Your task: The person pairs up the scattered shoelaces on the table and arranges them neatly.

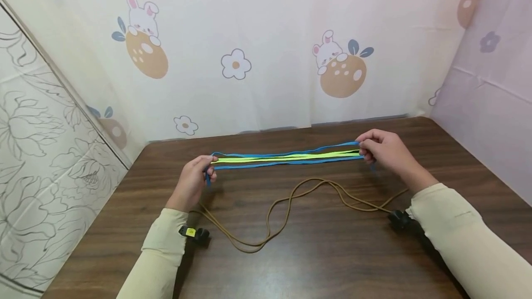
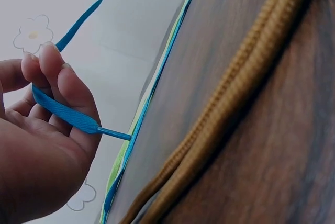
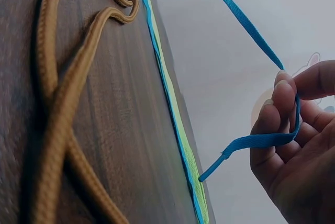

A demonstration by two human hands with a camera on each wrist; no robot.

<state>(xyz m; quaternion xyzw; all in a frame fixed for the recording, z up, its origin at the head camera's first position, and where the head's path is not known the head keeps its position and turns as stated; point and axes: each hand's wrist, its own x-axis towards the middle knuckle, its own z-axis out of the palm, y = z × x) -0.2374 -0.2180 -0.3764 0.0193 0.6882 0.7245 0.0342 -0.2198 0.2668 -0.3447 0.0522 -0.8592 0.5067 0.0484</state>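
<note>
A flat blue shoelace point(image 1: 332, 146) stretches between the two hands. Near one end, my left hand point(image 1: 192, 181) pinches it with thumb and fingers; its tipped end point(image 2: 114, 133) hangs past the palm in the left wrist view. My right hand point(image 1: 386, 151) pinches the other end part, with the tip point(image 3: 212, 167) dangling below the fingers in the right wrist view. Beneath the held lace, a yellow-green shoelace point(image 1: 287, 158) and more blue lace point(image 1: 257, 165) lie side by side across the table. Both wrist views show them apart from the hands.
Nearer the body, a long brown round cord point(image 1: 287, 216) lies in loose, crossing curves on the dark wooden table point(image 1: 316, 262). A patterned cloth point(image 1: 274, 96) hangs behind the table's far edge. Small black cameras point(image 1: 201, 236) are strapped at the wrists.
</note>
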